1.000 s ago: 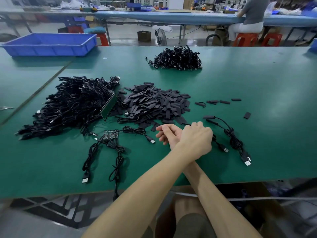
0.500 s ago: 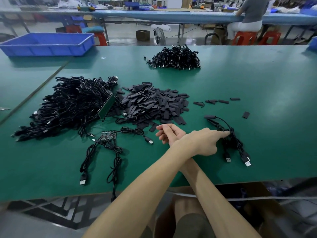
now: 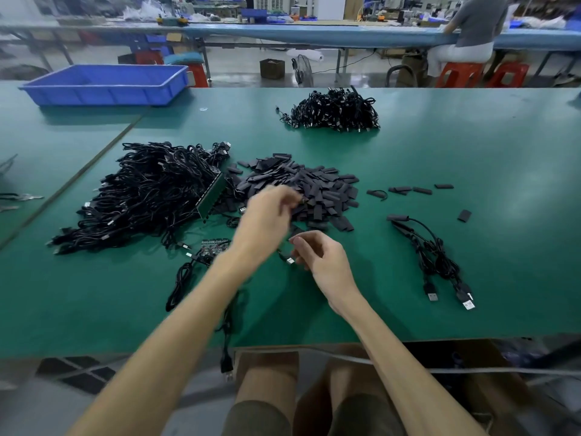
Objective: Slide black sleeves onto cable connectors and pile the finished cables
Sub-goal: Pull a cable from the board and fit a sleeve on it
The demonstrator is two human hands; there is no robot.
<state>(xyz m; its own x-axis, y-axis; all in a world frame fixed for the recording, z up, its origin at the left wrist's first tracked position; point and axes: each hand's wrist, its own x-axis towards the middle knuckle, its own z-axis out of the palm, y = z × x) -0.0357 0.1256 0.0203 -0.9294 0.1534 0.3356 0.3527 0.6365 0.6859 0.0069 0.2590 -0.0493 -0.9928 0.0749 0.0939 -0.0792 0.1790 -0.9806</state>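
A heap of flat black sleeves (image 3: 317, 190) lies mid-table. My left hand (image 3: 264, 215) is blurred over its near-left edge, fingertips at the sleeves; what it holds is unclear. My right hand (image 3: 317, 256) rests just below the heap, fingers loosely curled and apart. The silver plug of a loose cable (image 3: 290, 261) lies at its thumb tip, ungripped. A big tangle of black cables (image 3: 147, 196) sits to the left. A smaller cable pile (image 3: 333, 111) lies far back. Two cables with sleeved ends (image 3: 434, 256) lie to the right.
A green board (image 3: 212, 196) leans on the big tangle, and a small circuit board (image 3: 215, 247) with cables lies near my left forearm. Loose sleeves (image 3: 408, 190) are scattered to the right. A blue bin (image 3: 103, 86) stands far left. A seated person (image 3: 474, 29) works at the back bench.
My left arm has uncrossed: the hand left the two cables on the right and swung left to the sleeve heap. My right hand shifted slightly right, fingers curling by the plug.
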